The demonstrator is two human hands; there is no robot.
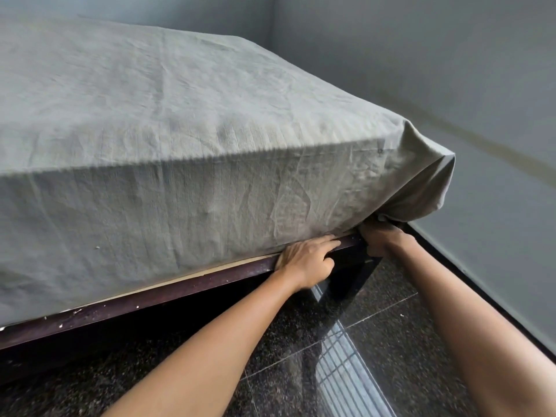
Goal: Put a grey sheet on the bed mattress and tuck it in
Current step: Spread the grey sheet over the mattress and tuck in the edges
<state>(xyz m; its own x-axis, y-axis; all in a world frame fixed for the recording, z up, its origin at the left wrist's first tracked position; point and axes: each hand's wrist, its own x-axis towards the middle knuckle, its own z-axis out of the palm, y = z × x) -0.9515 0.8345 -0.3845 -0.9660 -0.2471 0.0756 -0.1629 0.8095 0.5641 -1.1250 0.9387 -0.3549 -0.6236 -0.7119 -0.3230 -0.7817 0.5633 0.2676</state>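
Two bare forearms reach from the lower edge over the dark speckled floor toward the near right corner of the bed. The left hand rests on the dark wooden frame, fingers extended and pressed into the seam where the sheet meets the frame; it grips nothing visibly. The right hand is at the corner itself, beside the bed leg, fingers closed on the loose fold of sheet hanging there. The grey sheet covers the top of the mattress and its near side down to the frame, lightly wrinkled, bunching at the right corner. Grey walls stand beyond the far edge.
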